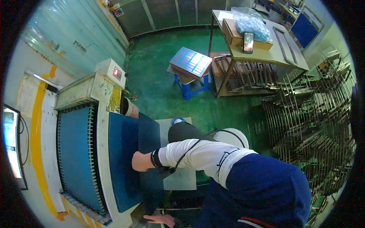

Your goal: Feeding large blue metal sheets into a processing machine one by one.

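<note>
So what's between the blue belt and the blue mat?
In the head view, a white strip of machine frame runs between the belt and the mat.

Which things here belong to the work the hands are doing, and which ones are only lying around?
In use:
- left hand, on the blue pad
- blue pad on the machine bench
- right hand, low at the bench edge

Lying about:
- phone on the cardboard box
- grid tray on the blue stool
- metal racks
</note>
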A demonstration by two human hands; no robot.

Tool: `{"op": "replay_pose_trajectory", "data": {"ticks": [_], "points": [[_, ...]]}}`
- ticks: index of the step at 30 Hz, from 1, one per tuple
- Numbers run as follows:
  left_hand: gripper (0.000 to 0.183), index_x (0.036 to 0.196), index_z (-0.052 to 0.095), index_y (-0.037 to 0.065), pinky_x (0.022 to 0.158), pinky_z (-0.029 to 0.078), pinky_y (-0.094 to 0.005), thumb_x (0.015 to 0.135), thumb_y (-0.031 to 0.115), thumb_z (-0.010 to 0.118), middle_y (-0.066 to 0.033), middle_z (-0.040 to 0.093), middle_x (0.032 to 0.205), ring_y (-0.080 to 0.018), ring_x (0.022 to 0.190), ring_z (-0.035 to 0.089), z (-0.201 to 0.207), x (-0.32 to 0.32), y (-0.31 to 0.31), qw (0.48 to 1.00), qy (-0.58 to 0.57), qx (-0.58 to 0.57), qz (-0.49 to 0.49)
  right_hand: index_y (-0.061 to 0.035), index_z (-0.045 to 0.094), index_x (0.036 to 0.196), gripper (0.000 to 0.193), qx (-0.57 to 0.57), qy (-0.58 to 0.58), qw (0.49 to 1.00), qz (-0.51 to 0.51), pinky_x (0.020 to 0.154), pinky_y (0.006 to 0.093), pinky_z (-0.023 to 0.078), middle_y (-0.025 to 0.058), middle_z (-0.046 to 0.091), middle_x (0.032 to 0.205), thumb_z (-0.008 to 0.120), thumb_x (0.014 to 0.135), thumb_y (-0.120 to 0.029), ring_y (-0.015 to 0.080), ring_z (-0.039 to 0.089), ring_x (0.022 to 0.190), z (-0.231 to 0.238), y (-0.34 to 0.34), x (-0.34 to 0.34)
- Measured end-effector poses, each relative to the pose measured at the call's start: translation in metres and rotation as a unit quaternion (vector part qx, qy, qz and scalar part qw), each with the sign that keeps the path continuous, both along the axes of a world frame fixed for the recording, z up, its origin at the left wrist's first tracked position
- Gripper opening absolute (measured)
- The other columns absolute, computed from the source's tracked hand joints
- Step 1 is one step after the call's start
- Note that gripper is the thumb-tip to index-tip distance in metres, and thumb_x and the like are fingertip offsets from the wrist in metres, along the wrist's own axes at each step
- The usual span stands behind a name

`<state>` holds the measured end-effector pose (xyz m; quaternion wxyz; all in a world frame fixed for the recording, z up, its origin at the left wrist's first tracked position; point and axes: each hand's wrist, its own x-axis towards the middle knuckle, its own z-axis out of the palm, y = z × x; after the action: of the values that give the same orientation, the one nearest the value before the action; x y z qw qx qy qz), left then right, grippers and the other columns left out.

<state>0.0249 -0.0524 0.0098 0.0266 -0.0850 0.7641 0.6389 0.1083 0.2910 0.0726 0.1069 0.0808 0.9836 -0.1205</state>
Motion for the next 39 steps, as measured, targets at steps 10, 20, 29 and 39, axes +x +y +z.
{"op": "replay_pose_trajectory", "data": {"ticks": [10, 20, 29, 39], "points": [[0.062, 0.139, 0.039, 0.015, 0.098, 0.039, -0.0467, 0.090, 0.051, 0.050, -0.0126, 0.045, 0.136, -0.0329, 0.118, 0.048, 0.015, 0.013, 0.006, 0.998, -0.050, -0.038, 0.025, -0.0120, 0.072, 0.083, 0.018, 0.012, -0.010, 1.000, -0.006, 0.048, 0.0396, 0.040, 0.0004, 0.068, 0.081, 0.072, 0.069, -0.024, 0.0233, 0.063, 0.069, -0.002, -0.002, -0.002], [0.062, 0.138, 0.040, 0.018, 0.097, 0.039, -0.0498, 0.089, 0.055, 0.048, -0.0147, 0.047, 0.131, -0.0344, 0.113, 0.050, 0.011, 0.010, 0.007, 0.998, -0.047, -0.034, 0.038, -0.0123, 0.073, 0.083, 0.015, 0.015, -0.005, 1.000, 0.008, 0.052, 0.0387, 0.042, 0.0031, 0.069, 0.084, 0.070, 0.070, -0.021, 0.0243, 0.064, 0.074, 0.010, -0.004, 0.007], [0.085, 0.143, 0.029, 0.013, 0.101, 0.036, -0.0519, 0.079, 0.059, 0.062, -0.0146, 0.036, 0.143, -0.0367, 0.123, 0.043, 0.004, 0.001, -0.005, 0.995, -0.102, -0.011, 0.002, -0.0148, 0.072, 0.074, 0.015, 0.033, 0.017, 0.999, -0.016, 0.044, 0.0386, 0.035, 0.0001, 0.067, 0.073, 0.074, 0.064, -0.026, 0.0221, 0.062, 0.065, -0.004, -0.003, 0.002], [0.053, 0.140, 0.036, 0.017, 0.092, 0.044, -0.0475, 0.095, 0.044, 0.041, -0.0152, 0.040, 0.136, -0.0348, 0.113, 0.050, 0.013, 0.017, 0.005, 0.999, -0.005, -0.038, -0.036, -0.0134, 0.073, 0.082, 0.020, 0.021, -0.021, 0.999, -0.016, 0.049, 0.0393, 0.039, 0.0010, 0.068, 0.080, 0.073, 0.067, -0.028, 0.0224, 0.063, 0.070, 0.006, -0.004, 0.002]]}}
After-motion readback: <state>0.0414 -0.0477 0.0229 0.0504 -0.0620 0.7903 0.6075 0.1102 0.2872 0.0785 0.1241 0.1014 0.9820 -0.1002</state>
